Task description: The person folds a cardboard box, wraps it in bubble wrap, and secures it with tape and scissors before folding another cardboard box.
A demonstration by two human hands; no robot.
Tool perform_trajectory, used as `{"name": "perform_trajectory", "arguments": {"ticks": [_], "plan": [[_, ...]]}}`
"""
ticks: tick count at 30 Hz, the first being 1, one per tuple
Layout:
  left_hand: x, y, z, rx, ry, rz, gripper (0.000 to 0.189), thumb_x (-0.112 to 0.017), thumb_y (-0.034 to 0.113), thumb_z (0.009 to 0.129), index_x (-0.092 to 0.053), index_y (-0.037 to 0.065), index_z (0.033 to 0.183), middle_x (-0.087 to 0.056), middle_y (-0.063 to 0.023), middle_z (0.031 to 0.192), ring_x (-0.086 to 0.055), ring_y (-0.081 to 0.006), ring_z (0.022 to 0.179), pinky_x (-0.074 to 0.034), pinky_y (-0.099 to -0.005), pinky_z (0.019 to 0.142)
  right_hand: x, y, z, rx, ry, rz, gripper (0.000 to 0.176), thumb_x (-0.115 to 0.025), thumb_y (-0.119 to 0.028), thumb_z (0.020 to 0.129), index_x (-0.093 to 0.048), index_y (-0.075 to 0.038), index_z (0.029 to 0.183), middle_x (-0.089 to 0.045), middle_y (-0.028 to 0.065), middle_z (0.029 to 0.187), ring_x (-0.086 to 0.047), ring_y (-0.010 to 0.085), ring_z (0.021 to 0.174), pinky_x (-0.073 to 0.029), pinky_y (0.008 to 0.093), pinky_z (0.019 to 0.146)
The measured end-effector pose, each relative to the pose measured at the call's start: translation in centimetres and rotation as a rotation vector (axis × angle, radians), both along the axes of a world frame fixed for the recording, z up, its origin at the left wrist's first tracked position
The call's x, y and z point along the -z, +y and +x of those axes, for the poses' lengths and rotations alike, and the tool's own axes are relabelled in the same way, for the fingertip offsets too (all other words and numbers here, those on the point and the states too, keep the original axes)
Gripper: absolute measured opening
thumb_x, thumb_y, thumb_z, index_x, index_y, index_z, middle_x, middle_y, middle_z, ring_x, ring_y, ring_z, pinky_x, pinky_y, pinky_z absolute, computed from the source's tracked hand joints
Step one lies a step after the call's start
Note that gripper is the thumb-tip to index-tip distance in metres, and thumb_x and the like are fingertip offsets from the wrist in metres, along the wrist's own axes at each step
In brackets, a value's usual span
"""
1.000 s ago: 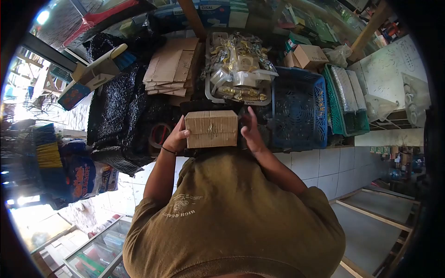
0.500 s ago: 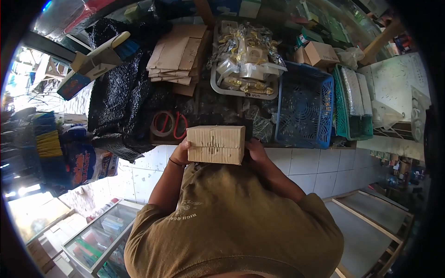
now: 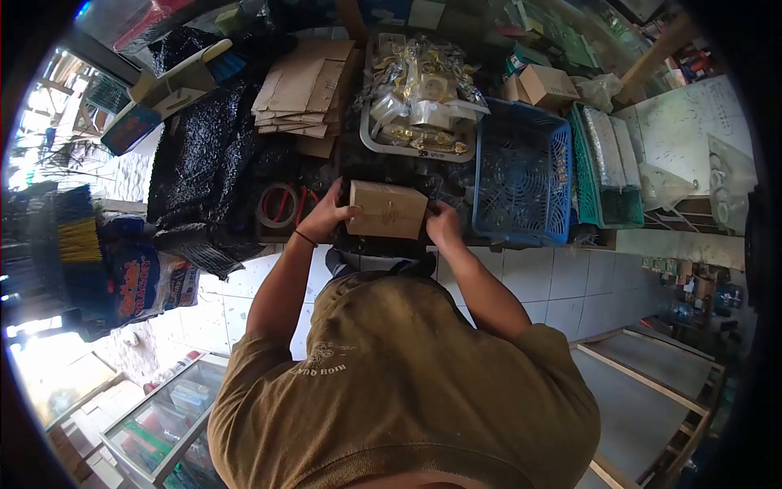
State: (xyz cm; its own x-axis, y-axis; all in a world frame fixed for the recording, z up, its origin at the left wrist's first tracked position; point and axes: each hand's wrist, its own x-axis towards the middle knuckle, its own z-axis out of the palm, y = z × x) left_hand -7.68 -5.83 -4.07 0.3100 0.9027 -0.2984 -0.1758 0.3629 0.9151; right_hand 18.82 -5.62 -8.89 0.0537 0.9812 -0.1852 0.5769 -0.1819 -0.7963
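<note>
A closed brown cardboard box (image 3: 388, 210) is held between my two hands, over the front edge of the work table. My left hand (image 3: 329, 213) grips its left side, the thumb on the near face and the fingers raised behind the corner. At the right end, my right hand (image 3: 442, 223) presses against the side with its fingers curled. Left of the box lie a roll of tape (image 3: 278, 205) and a red-handled tool (image 3: 305, 201), partly hidden by my left hand. Behind it is a grey tray (image 3: 423, 151) heaped with bagged golden metal parts.
Flattened cardboard (image 3: 297, 85) is stacked at the back left, beside black bubble wrap (image 3: 195, 147). To the right are a blue basket (image 3: 521, 175), a green basket (image 3: 599, 208) with wrapped packs, and a small carton (image 3: 550, 85). A glass case (image 3: 163, 416) is at the lower left.
The box has moved away from my body and onto or over the table edge, tilted to show another face. Both hands have moved forward with it, and my feet now show below.
</note>
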Motion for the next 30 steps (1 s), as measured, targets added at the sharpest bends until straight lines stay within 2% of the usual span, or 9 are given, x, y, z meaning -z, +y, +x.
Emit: {"name": "perform_trajectory", "arguments": {"ticks": [2, 4, 5, 11, 14, 19, 26, 29, 30], "plan": [[2.2, 0.5, -1.1, -0.002, 0.144, 0.023, 0.107, -0.075, 0.024, 0.063, -0.009, -0.008, 0.14, -0.028, -0.0225, 0.141, -0.028, -0.0281, 0.131, -0.022, -0.0338, 0.108, 0.2, 0.5, 0.1, 0.063, 0.01, 0.023, 0.026, -0.061, -0.022, 0.081, -0.063, 0.002, 0.091, -0.063, 0.0228, 0.086, -0.061, 0.0372, 0.083, -0.047, 0.0386, 0.07], [1.2, 1.1, -1.5, 0.019, 0.171, 0.025, 0.109, -0.076, 0.024, 0.062, -0.008, -0.008, 0.14, -0.025, -0.0234, 0.142, -0.025, -0.029, 0.133, -0.02, -0.0339, 0.109, -0.3, 0.9, 0.2, 0.121, 0.038, -0.01, 0.024, -0.061, -0.02, 0.084, -0.063, 0.002, 0.094, -0.065, 0.0169, 0.086, -0.062, 0.0227, 0.081, -0.045, 0.032, 0.071], [0.7, 1.2, -1.6, 0.043, 0.197, 0.02, 0.11, -0.077, 0.023, 0.061, -0.008, -0.009, 0.14, -0.022, -0.0243, 0.144, -0.023, -0.0299, 0.134, -0.017, -0.034, 0.11, -0.5, 1.0, 0.3, 0.121, 0.04, -0.007, 0.024, -0.061, -0.02, 0.084, -0.063, 0.002, 0.094, -0.065, 0.0169, 0.086, -0.062, 0.0227, 0.081, -0.045, 0.032, 0.071], [-2.6, 1.1, -1.9, 0.128, 0.245, 0.056, 0.104, -0.075, 0.019, 0.063, -0.01, -0.007, 0.14, -0.028, -0.021, 0.142, -0.027, -0.0273, 0.133, -0.022, -0.0344, 0.109, -3.1, 1.9, 0.0, 0.088, 0.044, -0.047, 0.03, -0.061, -0.026, 0.084, -0.062, 0.002, 0.095, -0.064, 0.0115, 0.082, -0.057, 0.0182, 0.077, -0.042, 0.0322, 0.071], [0.2, 1.6, -2.6, 0.055, 0.229, 0.03, 0.104, -0.08, 0.018, 0.058, -0.018, -0.004, 0.139, -0.035, -0.0204, 0.138, -0.031, -0.0267, 0.13, -0.022, -0.034, 0.108, -4.7, 2.2, -0.6, 0.068, 0.405, -0.167, 0.039, -0.067, -0.035, 0.08, -0.061, -0.001, 0.097, -0.063, 0.0092, 0.088, -0.058, 0.0198, 0.086, -0.042, 0.0316, 0.079], [-0.1, 2.1, -2.6, 0.099, 0.219, 0.086, 0.096, -0.078, 0.015, 0.06, -0.024, -0.001, 0.138, -0.039, -0.0197, 0.135, -0.035, -0.0264, 0.127, -0.024, -0.0339, 0.108, -4.9, 2.4, -0.2, -0.173, 0.805, -0.307, 0.085, -0.081, -0.045, 0.063, -0.042, -0.003, 0.126, -0.052, 0.0078, 0.12, -0.046, 0.0196, 0.112, -0.032, 0.0325, 0.098], [0.1, 2.6, -2.8, 0.132, 0.279, 0.168, 0.093, -0.077, 0.015, 0.065, -0.023, -0.003, 0.138, -0.04, -0.018, 0.134, -0.037, -0.0259, 0.126, -0.028, -0.0345, 0.106, 1.8, 4.4, 1.5, -0.148, 0.785, -0.416, 0.072, -0.082, -0.034, 0.064, -0.049, -0.001, 0.119, -0.055, 0.0076, 0.114, -0.049, 0.0191, 0.108, -0.035, 0.0336, 0.096], [-2.0, 2.2, -2.5, 0.126, 0.158, 0.042, 0.091, -0.076, 0.022, 0.068, -0.023, -0.004, 0.138, -0.039, -0.0178, 0.135, -0.038, -0.0258, 0.125, -0.032, -0.0367, 0.103, 1.2, 4.9, 1.5, -0.026, 0.854, -0.523, 0.064, -0.08, -0.034, 0.066, -0.053, -0.003, 0.115, -0.058, 0.007, 0.11, -0.053, 0.0198, 0.103, -0.042, 0.035, 0.091], [-2.0, 2.2, -2.4, 0.126, 0.157, 0.04, 0.091, -0.076, 0.022, 0.068, -0.023, -0.004, 0.138, -0.039, -0.0178, 0.135, -0.038, -0.0258, 0.125, -0.032, -0.0367, 0.103, -2.1, 4.7, 0.8, -0.101, 0.937, -0.562, 0.068, -0.081, -0.038, 0.063, -0.053, -0.003, 0.115, -0.055, 0.0085, 0.115, -0.047, 0.0205, 0.11, -0.033, 0.0367, 0.097]]}}
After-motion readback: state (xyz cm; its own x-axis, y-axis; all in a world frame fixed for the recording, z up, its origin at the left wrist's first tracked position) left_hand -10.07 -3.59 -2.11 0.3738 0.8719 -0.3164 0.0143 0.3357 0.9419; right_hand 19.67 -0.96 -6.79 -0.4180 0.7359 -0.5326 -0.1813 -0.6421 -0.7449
